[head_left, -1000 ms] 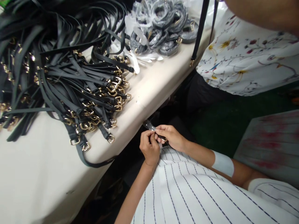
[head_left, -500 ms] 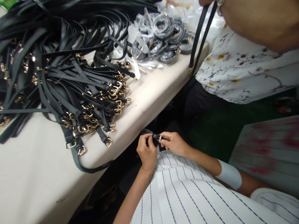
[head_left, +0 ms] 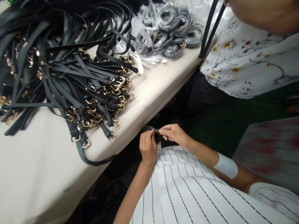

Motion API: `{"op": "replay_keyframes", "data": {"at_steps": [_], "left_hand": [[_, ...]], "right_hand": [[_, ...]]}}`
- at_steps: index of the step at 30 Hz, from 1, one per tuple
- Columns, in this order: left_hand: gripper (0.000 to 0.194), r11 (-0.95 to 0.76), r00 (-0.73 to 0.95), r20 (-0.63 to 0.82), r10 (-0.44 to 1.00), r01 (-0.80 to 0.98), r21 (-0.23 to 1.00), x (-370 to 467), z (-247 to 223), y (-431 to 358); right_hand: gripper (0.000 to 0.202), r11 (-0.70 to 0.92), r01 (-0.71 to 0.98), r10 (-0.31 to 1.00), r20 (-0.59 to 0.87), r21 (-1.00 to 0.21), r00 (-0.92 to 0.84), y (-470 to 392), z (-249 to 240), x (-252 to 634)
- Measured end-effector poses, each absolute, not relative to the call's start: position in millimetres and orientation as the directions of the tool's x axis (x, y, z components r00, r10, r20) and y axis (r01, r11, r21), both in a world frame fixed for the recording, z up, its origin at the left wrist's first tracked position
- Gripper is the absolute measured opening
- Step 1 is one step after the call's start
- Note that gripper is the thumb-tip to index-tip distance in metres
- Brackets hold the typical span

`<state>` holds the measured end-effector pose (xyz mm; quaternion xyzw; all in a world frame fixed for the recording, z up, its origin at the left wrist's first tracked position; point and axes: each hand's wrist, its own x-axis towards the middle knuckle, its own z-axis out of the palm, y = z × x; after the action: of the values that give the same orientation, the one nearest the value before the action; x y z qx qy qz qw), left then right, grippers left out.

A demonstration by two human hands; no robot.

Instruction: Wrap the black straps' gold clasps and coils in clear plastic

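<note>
Just off the table's edge, my left hand (head_left: 148,147) pinches a black strap (head_left: 147,128) between thumb and fingers. My right hand (head_left: 174,135) grips the same strap's end close beside it, its fingertips covering most of the small gold buckle there. Both hands are in front of my striped top, a short gap apart. On the table to the left, a large pile of black straps (head_left: 70,74) lies with gold buckles pointing toward the edge.
Coiled straps in clear plastic (head_left: 168,18) are heaped at the table's far side. The cream-covered table (head_left: 30,168) fills the left. A person in a floral top (head_left: 252,62) stands at the upper right, with black straps (head_left: 210,29) hanging by them.
The view has shifted slightly. My right fingers now cover the buckle that showed before, and my left fingers have closed more tightly together on the strap.
</note>
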<state>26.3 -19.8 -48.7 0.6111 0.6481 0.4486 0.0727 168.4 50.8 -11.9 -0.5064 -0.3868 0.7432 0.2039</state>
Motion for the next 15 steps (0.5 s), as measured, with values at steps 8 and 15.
{"op": "replay_keyframes", "data": {"at_steps": [8, 15], "left_hand": [[0.012, 0.074, -0.474, 0.357, 0.804, 0.677, 0.732, 26.6, -46.6, -16.2], [0.007, 0.078, -0.481, 0.22, 0.849, 0.525, 0.848, 33.4, -35.2, -27.6]], "right_hand": [[0.02, -0.881, -0.287, 0.47, -0.635, -0.375, -0.613, 37.9, -22.0, 163.8], [0.023, -0.429, 0.037, 0.852, -0.418, -0.902, -0.315, 23.4, -25.9, 154.6]]}}
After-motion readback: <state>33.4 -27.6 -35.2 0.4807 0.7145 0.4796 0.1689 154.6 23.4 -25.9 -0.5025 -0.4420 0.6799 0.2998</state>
